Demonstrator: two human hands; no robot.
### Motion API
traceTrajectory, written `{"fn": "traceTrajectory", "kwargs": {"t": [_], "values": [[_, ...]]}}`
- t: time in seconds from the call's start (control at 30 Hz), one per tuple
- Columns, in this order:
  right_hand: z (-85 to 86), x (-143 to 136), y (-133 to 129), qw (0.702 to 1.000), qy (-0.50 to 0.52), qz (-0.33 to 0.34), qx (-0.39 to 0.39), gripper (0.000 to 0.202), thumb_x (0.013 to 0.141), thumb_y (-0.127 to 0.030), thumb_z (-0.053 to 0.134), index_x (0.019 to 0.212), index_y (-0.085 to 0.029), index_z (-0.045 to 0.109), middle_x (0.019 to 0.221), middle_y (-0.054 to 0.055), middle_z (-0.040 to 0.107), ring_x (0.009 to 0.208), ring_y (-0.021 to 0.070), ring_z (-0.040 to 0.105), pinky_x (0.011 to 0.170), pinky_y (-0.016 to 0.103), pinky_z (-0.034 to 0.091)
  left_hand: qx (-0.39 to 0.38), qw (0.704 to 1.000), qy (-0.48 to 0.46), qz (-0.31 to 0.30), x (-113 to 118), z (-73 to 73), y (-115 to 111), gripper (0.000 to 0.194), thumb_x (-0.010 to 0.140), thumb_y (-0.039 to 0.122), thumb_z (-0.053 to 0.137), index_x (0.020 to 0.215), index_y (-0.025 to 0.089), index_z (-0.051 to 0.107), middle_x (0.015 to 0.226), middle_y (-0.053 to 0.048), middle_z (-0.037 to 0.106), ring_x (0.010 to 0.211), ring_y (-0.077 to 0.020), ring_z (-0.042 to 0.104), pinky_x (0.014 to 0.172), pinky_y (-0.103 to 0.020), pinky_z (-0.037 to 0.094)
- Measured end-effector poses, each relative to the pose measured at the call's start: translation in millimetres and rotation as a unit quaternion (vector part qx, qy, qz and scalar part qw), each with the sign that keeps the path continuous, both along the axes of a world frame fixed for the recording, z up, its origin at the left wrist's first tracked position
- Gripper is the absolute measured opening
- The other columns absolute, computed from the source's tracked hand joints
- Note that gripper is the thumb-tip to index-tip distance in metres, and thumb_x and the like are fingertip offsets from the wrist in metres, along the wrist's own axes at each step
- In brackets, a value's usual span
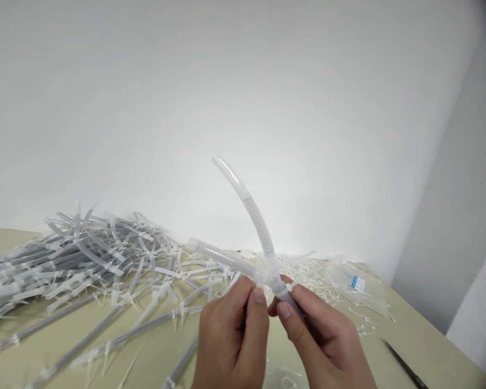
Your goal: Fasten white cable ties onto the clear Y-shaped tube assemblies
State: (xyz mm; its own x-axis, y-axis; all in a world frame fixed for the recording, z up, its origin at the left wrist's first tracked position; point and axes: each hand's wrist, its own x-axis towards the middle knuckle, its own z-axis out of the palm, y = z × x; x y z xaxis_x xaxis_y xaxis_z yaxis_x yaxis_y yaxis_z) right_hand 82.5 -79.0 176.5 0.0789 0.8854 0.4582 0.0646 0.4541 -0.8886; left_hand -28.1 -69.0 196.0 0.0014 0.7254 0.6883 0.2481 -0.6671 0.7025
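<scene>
A clear ribbed tube assembly [259,221] rises in front of me, one branch curving up to the left and another ribbed branch [222,258] pointing left. My right hand [318,329] is closed around the grey tube below the joint, thumb and fingers pressed on it beside a white cable tie head [284,289]. My left hand [237,329] is pinched just left of the joint; what its fingertips grip is too small and hidden to make out.
A large pile of grey tubes with clear ends [105,248] covers the left of the table [409,319]. Loose white cable ties [316,281] and a labelled plastic bag [360,283] lie behind my right hand. Dark pointed tweezers [405,364] lie at the right. A white wall stands behind.
</scene>
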Motion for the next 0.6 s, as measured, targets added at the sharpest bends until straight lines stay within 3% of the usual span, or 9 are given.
{"fn": "traceTrajectory", "kwargs": {"t": [0.1,0.23,0.33,0.43,0.6], "values": [[-0.4,-0.3,-0.2,0.999,0.03,-0.016,-0.006,0.021,0.08,-0.041,0.061,0.076,-0.021,0.066,0.076,0.003,0.064,0.078,0.0193,0.059,0.074,0.027,0.047,-0.007,1.0,-0.009,-0.011,0.1,-0.7,0.8,0.033,0.09,0.025,0.037,0.058,0.02,0.033,0.05,0.006,0.027,0.044,-0.0086,0.026,0.048,-0.025,0.022],[-5.6,3.2,1.4,0.997,0.07,0.005,-0.032,0.021,0.08,-0.042,0.063,0.084,-0.022,0.069,0.067,0.001,0.06,0.059,0.012,0.049,0.058,0.022,0.043,-0.031,0.998,-0.023,-0.041,-1.2,-3.2,2.5,0.033,0.091,0.031,0.039,0.061,0.02,0.043,0.052,0.005,0.033,0.048,-0.0095,0.03,0.048,-0.025,0.023],[-8.5,8.1,5.5,0.988,0.152,0.011,-0.029,0.017,0.079,-0.039,0.066,0.081,-0.022,0.069,0.068,0.0,0.058,0.053,0.008,0.042,0.049,0.019,0.038,-0.043,0.998,-0.019,-0.033,-3.8,-6.4,3.8,0.034,0.092,0.035,0.04,0.062,0.019,0.043,0.053,0.006,0.029,0.048,-0.0092,0.028,0.048,-0.025,0.022],[-4.2,15.0,9.8,0.955,0.294,-0.03,-0.017,0.013,0.074,-0.034,0.071,0.079,-0.022,0.069,0.081,0.001,0.061,0.057,0.0076,0.045,0.05,0.018,0.042,-0.035,0.999,0.004,-0.021,-5.4,-8.7,5.4,0.036,0.093,0.036,0.039,0.061,0.019,0.041,0.053,0.006,0.027,0.047,-0.0088,0.027,0.049,-0.024,0.023],[7.3,35.5,12.9,0.893,0.444,-0.055,-0.049,0.027,0.075,-0.029,0.07,0.101,-0.023,0.068,0.1,0.002,0.059,0.075,0.0097,0.052,0.059,0.016,0.05,-0.055,0.994,0.09,-0.03,-0.8,-9.7,12.9,0.037,0.092,0.035,0.043,0.059,0.019,0.037,0.053,0.006,0.032,0.05,-0.0088,0.033,0.051,-0.024,0.026]]}}
